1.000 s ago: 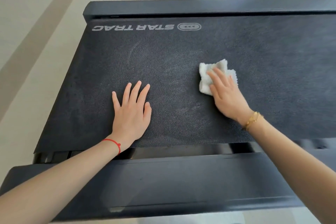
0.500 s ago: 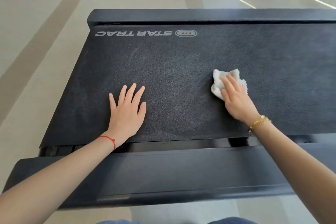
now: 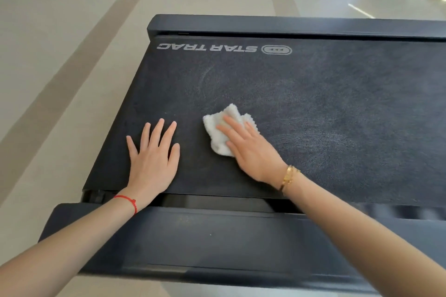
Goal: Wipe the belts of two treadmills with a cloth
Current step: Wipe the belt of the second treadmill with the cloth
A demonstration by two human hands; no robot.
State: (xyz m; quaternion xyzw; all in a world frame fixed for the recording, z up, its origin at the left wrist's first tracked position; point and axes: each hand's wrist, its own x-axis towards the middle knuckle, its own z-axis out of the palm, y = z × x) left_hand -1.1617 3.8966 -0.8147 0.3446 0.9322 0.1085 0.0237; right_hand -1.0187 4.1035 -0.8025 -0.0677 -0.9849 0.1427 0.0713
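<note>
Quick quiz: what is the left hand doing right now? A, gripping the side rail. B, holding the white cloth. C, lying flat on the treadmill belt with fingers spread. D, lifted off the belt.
C: the left hand lies flat on the belt, fingers spread, while the right hand presses the white cloth.

Left hand (image 3: 154, 161) lies flat, palm down, fingers straight and spread. Right hand (image 3: 251, 152) lies palm down just beside it, fingers extended. Both forearms reach forward.
</note>
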